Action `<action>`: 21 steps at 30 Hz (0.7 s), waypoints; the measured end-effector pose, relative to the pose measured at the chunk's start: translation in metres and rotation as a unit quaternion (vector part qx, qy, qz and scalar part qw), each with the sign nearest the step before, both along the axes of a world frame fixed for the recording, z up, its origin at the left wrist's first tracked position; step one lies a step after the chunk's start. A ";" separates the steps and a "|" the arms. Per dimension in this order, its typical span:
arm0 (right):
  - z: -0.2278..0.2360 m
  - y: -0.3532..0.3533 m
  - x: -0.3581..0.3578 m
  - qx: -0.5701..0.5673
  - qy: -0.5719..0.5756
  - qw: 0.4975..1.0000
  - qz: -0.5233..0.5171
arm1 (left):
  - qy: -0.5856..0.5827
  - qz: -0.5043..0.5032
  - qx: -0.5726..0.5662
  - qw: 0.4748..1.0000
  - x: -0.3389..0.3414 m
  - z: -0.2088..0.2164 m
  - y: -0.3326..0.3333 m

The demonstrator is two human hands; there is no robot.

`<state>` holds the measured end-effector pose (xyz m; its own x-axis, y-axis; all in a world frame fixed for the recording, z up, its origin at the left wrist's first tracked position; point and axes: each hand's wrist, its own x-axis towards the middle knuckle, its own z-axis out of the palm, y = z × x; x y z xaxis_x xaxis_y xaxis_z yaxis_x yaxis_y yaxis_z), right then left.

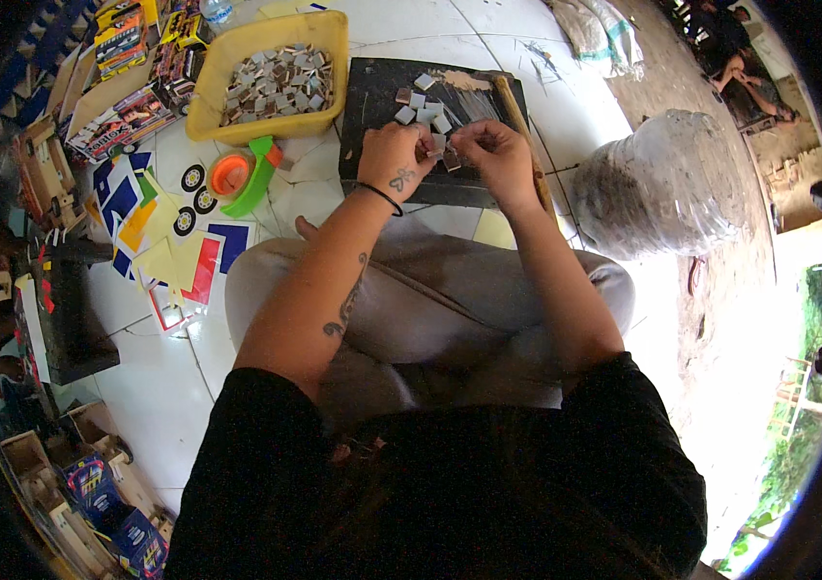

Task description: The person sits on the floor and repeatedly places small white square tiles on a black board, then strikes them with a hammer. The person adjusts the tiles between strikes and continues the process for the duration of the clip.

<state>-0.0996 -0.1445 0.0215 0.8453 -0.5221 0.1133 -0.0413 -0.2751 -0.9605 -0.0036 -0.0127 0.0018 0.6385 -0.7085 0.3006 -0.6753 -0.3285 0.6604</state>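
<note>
fingers (424, 140) pinch a flat grey square piece (438, 144).

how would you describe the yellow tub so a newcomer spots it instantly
Find the low black stand near the top centre. Just left of it, on the white tiled floor, sits a yellow tub; unlike the printed cartons further left, it holds piled small squares.

Left hand (395, 153) and right hand (500, 159) close together, fingers (474, 142) curled, forearms (319, 290) converging.

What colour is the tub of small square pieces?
The tub is yellow, seen best in the head view.
</note>
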 end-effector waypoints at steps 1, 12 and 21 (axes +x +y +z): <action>0.000 0.003 0.000 -0.068 0.020 0.997 -0.014 | 0.007 -0.001 0.008 1.000 0.001 0.000 0.001; 0.000 0.013 0.009 -0.184 -0.022 0.983 0.010 | 0.041 0.000 0.049 0.998 0.011 -0.002 0.009; 0.006 0.015 0.008 -0.230 -0.001 0.973 0.030 | 0.014 0.002 0.047 0.999 0.011 -0.004 0.008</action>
